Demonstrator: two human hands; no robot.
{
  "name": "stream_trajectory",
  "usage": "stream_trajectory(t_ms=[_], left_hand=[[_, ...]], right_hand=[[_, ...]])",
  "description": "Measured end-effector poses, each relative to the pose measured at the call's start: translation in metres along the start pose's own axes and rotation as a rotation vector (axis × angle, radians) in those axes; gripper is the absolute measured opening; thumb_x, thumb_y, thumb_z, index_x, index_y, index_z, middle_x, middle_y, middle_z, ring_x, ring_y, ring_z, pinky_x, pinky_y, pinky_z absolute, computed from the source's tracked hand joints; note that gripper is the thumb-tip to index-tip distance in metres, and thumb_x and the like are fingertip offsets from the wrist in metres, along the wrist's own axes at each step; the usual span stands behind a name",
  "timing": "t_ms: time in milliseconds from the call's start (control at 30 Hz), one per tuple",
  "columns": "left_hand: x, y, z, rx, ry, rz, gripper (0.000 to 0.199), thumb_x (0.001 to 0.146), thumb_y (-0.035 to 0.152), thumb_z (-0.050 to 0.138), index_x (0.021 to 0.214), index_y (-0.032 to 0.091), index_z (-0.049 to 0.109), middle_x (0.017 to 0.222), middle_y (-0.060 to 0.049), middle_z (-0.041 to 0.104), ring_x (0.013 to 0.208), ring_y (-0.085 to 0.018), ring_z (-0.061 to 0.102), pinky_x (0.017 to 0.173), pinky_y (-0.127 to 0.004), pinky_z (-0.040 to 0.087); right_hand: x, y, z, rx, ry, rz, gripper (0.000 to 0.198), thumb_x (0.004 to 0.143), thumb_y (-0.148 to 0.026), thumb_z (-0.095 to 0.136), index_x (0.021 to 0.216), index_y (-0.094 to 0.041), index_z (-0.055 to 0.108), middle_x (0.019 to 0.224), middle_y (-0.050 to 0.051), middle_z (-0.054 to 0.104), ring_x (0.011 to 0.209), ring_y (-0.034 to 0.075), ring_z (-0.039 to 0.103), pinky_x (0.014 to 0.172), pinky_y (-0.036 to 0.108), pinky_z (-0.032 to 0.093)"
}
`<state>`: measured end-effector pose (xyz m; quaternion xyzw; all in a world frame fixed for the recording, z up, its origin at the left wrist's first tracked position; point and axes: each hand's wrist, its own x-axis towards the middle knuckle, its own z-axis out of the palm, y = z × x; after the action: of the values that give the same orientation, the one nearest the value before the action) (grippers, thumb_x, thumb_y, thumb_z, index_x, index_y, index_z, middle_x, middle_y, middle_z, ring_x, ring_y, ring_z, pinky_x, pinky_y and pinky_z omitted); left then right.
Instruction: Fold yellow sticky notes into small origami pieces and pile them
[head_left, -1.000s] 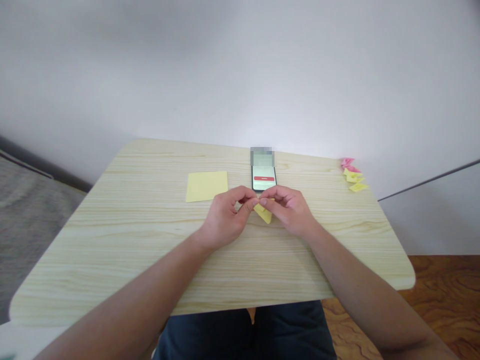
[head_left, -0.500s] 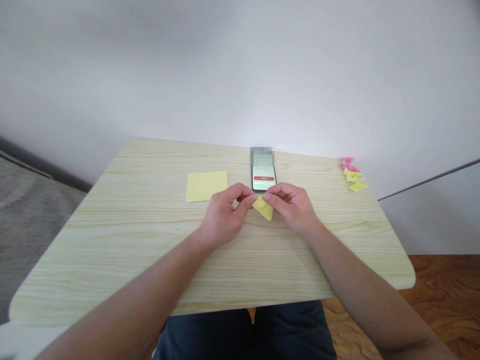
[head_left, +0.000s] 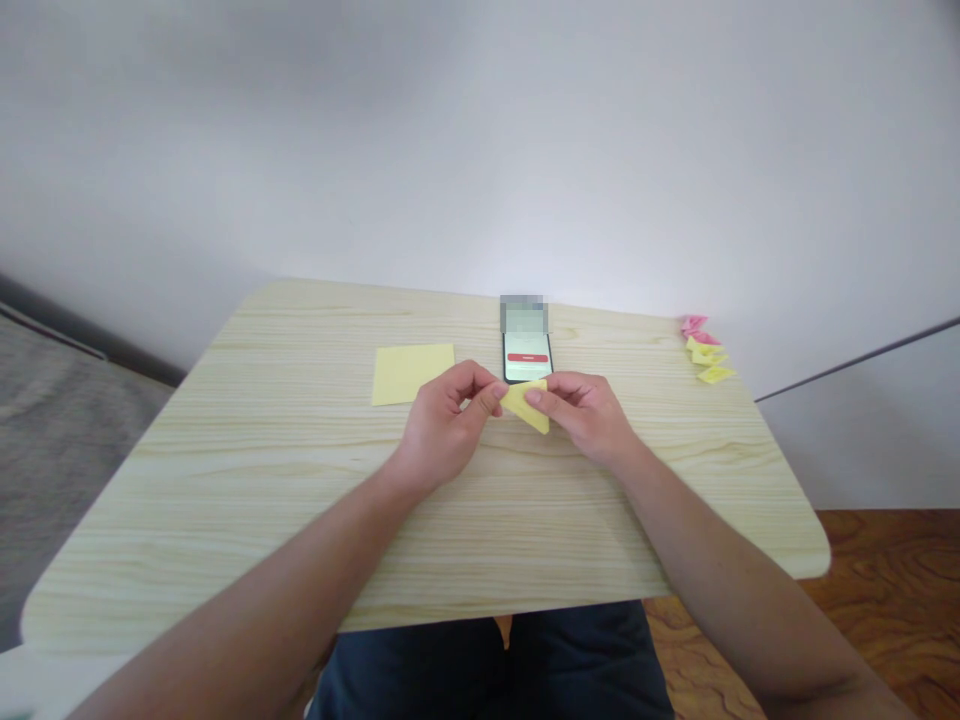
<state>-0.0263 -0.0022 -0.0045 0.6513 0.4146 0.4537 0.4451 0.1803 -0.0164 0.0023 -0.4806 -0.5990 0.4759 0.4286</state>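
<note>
Between my two hands is a small piece of folded yellow paper (head_left: 534, 412), roughly triangular, with one corner pointing down toward me. My left hand (head_left: 454, 420) pinches its left corner between thumb and forefinger. On the other side, my right hand (head_left: 589, 415) grips the paper with the thumb lying on its face and the fingers behind. Just beyond the paper lies a phone (head_left: 527, 350) with its screen lit and a red bar near the bottom. A flat yellow sheet (head_left: 409, 372) rests left of the phone, close to my left hand.
The light wood table (head_left: 262, 450) stands against a white wall (head_left: 480, 150). Near its right back edge sit a pink folded paper piece (head_left: 696, 328) and yellow folded paper pieces (head_left: 707, 352). My legs (head_left: 487, 670) are under the front edge.
The small flap that showed on the folded paper's face is no longer visible, and the paper's face looks smooth. My left hand has shifted slightly left; the paper has tilted a little.
</note>
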Motion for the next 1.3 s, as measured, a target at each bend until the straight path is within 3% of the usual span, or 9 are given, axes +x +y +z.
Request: stream_trajectory(t_ms=[300, 500, 733, 933, 1300], left_hand=[[0.0024, 0.0061, 0.0003, -0.177, -0.055, -0.108, 0.029, 0.087, 0.046, 0.071, 0.084, 0.017, 0.071, 0.077, -0.001, 0.065, 0.073, -0.015, 0.059, 0.068, -0.027, 0.048], [0.0008, 0.0061, -0.0030, -0.050, -0.116, -0.089, 0.031, 0.089, 0.042, 0.071, 0.073, 0.016, 0.066, 0.067, 0.001, 0.062, 0.065, -0.012, 0.051, 0.061, -0.025, 0.038], [0.0023, 0.0038, -0.0030, -0.067, -0.126, -0.112, 0.030, 0.092, 0.043, 0.067, 0.078, 0.017, 0.070, 0.071, -0.001, 0.067, 0.070, -0.014, 0.055, 0.069, -0.027, 0.041], [0.0023, 0.0025, -0.0023, -0.130, -0.185, -0.131, 0.029, 0.094, 0.044, 0.065, 0.084, 0.016, 0.069, 0.077, -0.002, 0.067, 0.076, -0.016, 0.060, 0.074, -0.029, 0.045], [0.0008, 0.0080, 0.0001, -0.069, -0.181, -0.049, 0.023, 0.093, 0.039, 0.067, 0.088, 0.017, 0.070, 0.084, -0.002, 0.068, 0.080, -0.016, 0.059, 0.073, -0.028, 0.045]], right_hand=[[-0.0016, 0.0006, -0.0013, -0.068, -0.030, 0.011, 0.037, 0.088, -0.055, 0.071, 0.077, -0.019, 0.067, 0.066, -0.002, 0.056, 0.058, 0.011, 0.042, 0.055, 0.027, 0.031], [-0.0020, -0.0008, -0.0014, -0.091, -0.020, 0.016, 0.036, 0.088, -0.054, 0.071, 0.080, -0.019, 0.071, 0.067, -0.001, 0.060, 0.059, 0.012, 0.045, 0.056, 0.027, 0.033], [-0.0013, 0.0001, -0.0021, -0.038, -0.089, -0.001, 0.034, 0.090, -0.051, 0.070, 0.080, -0.018, 0.072, 0.077, 0.002, 0.070, 0.065, 0.013, 0.055, 0.060, 0.027, 0.039], [-0.0015, 0.0013, -0.0030, 0.022, -0.101, 0.010, 0.034, 0.089, -0.049, 0.072, 0.077, -0.018, 0.068, 0.074, 0.002, 0.067, 0.070, 0.015, 0.059, 0.065, 0.027, 0.044], [-0.0038, -0.0020, -0.0004, -0.152, -0.147, 0.018, 0.037, 0.086, -0.045, 0.074, 0.067, -0.018, 0.057, 0.059, -0.006, 0.045, 0.055, 0.009, 0.038, 0.052, 0.025, 0.027]])
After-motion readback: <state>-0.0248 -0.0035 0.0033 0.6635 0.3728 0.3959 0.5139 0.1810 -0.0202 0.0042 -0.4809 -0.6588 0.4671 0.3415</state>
